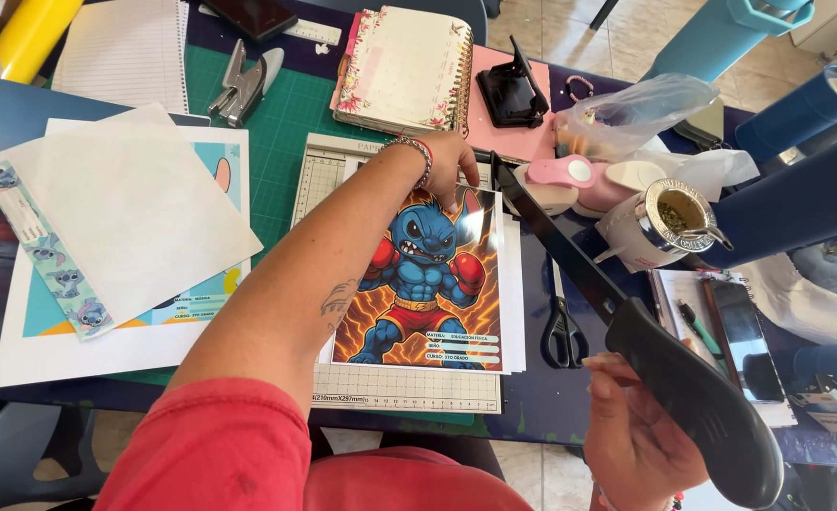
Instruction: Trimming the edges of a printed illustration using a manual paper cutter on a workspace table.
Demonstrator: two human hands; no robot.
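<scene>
Starting at your left, loose white sheets [130, 203] and a strip of small blue cartoon figures [44, 251] lie on the green cutting mat [281, 123], apart from the work. Your left hand [449, 163] reaches across and presses flat, fingers spread, on the top edge of the printed sheet with the blue boxing character [423, 284], which sits squared on the paper trimmer's gridded bed [400, 386]. Your right hand [632, 431] is wrapped around the trimmer's black handle [698, 402], and the blade arm [556, 237] stands raised above the sheet's right edge. Judging by that, the sheet is lined up and held, but the cut along this edge looks not yet made. Black scissors [562, 333] lie just right of the bed.
</scene>
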